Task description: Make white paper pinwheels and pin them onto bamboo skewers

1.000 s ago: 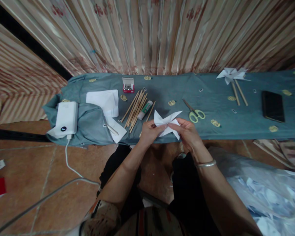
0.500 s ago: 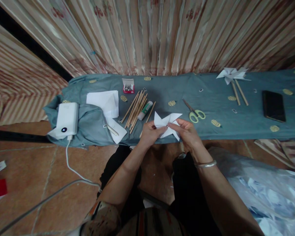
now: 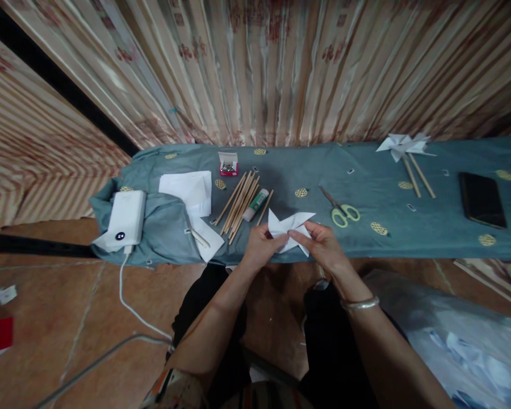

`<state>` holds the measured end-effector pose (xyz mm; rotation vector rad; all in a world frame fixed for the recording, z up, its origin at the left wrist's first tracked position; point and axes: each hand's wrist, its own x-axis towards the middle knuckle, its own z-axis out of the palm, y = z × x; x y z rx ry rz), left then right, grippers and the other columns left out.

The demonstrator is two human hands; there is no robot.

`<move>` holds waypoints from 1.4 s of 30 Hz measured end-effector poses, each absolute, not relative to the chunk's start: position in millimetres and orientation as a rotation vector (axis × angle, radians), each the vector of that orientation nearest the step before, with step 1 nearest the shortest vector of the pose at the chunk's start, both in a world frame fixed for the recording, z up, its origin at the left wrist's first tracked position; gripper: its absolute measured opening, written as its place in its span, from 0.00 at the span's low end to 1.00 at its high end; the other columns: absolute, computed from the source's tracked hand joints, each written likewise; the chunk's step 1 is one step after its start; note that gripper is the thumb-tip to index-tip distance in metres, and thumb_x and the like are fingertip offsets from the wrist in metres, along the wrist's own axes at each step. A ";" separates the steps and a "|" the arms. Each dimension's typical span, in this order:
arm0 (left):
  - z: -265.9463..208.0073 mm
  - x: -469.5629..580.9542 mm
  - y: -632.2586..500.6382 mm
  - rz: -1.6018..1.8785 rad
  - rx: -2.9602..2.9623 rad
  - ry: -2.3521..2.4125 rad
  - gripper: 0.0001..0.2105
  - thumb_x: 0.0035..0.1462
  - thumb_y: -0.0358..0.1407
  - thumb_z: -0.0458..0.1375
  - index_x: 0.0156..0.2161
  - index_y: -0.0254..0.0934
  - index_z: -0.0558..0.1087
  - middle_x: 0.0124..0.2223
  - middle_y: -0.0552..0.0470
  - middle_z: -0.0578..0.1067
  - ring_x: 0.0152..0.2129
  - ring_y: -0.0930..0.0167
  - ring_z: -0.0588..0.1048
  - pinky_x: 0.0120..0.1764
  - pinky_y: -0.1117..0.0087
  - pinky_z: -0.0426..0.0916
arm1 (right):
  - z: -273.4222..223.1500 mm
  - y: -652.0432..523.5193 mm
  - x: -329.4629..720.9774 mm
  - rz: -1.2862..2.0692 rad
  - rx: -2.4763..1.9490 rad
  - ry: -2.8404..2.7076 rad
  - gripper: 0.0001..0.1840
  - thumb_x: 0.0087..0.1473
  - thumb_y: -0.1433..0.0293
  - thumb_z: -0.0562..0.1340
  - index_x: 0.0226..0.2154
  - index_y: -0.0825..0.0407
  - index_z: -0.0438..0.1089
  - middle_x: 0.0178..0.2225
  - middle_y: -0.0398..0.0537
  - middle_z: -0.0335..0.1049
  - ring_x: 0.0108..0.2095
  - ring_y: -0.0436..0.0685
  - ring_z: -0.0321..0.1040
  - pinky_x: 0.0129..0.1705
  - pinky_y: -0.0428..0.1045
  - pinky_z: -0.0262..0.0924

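Between my hands is a white paper pinwheel (image 3: 296, 221) with pointed blades, held at the near edge of the cloth-covered bench. My left hand (image 3: 260, 245) is closed on its left side, the thumb lying toward the centre. On the right, my right hand (image 3: 321, 244) grips it too, with the thumb pressed on the middle. The fingers cover the pinwheel's centre. Just beyond my left hand lie a glue stick (image 3: 256, 205) and a bundle of wooden sticks (image 3: 239, 205). Green-handled scissors (image 3: 339, 210) rest to the right of the pinwheel.
A small open red box (image 3: 229, 165) of metal pins stands behind the sticks. White paper sheets (image 3: 187, 190) and a white power bank (image 3: 126, 218) with a cable are at left. Pinwheels on sticks (image 3: 404, 146) and a black phone (image 3: 482, 199) lie at right. A plastic bag (image 3: 455, 335) sits below.
The whole scene sits slightly lower in view as the head tilts. Both hands keep hold of the pinwheel; the dark dot at its centre is now covered by my right thumb.
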<state>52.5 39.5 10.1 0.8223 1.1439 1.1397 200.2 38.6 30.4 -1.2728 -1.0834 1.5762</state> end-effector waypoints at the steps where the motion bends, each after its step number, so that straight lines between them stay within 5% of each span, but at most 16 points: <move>1: 10.5 51.6 39.1 1.138 0.826 1.137 0.16 0.29 0.39 0.72 0.26 0.33 0.78 0.25 0.53 0.78 0.22 0.73 0.72 0.30 0.72 0.68 | 30.9 38.7 199.0 1.572 -1.271 -1.075 0.17 0.34 0.57 0.76 0.26 0.49 0.76 0.27 0.40 0.78 0.27 0.53 0.71 0.32 0.48 0.67; 7: 12.4 37.4 43.9 1.154 0.938 1.168 0.20 0.49 0.50 0.64 0.34 0.32 0.79 0.31 0.47 0.80 0.28 0.69 0.76 0.34 0.69 0.71 | 36.6 40.2 203.5 1.596 -1.258 -0.991 0.20 0.34 0.56 0.76 0.29 0.48 0.77 0.27 0.41 0.79 0.27 0.55 0.73 0.35 0.51 0.69; 10: 11.2 26.1 50.6 1.169 1.308 1.386 0.14 0.59 0.42 0.57 0.39 0.33 0.79 0.37 0.45 0.80 0.36 0.66 0.77 0.41 0.66 0.72 | 40.5 40.9 209.2 1.595 -1.262 -0.966 0.19 0.34 0.54 0.76 0.28 0.46 0.77 0.27 0.41 0.79 0.27 0.56 0.73 0.36 0.52 0.70; 17: 1.7 18.1 54.7 0.999 2.069 1.680 0.10 0.57 0.25 0.56 0.42 0.34 0.77 0.50 0.42 0.77 0.49 0.61 0.73 0.56 0.55 0.67 | 45.1 36.4 213.7 1.646 -1.206 -0.858 0.17 0.36 0.58 0.76 0.29 0.46 0.77 0.27 0.41 0.79 0.26 0.56 0.74 0.34 0.51 0.70; 42: -8.5 20.5 62.1 0.950 2.203 1.731 0.15 0.57 0.25 0.53 0.47 0.31 0.76 0.53 0.38 0.75 0.52 0.58 0.73 0.56 0.53 0.68 | 52.6 31.5 229.0 1.690 -1.132 -0.752 0.15 0.38 0.61 0.75 0.30 0.48 0.78 0.29 0.43 0.80 0.26 0.54 0.73 0.31 0.48 0.68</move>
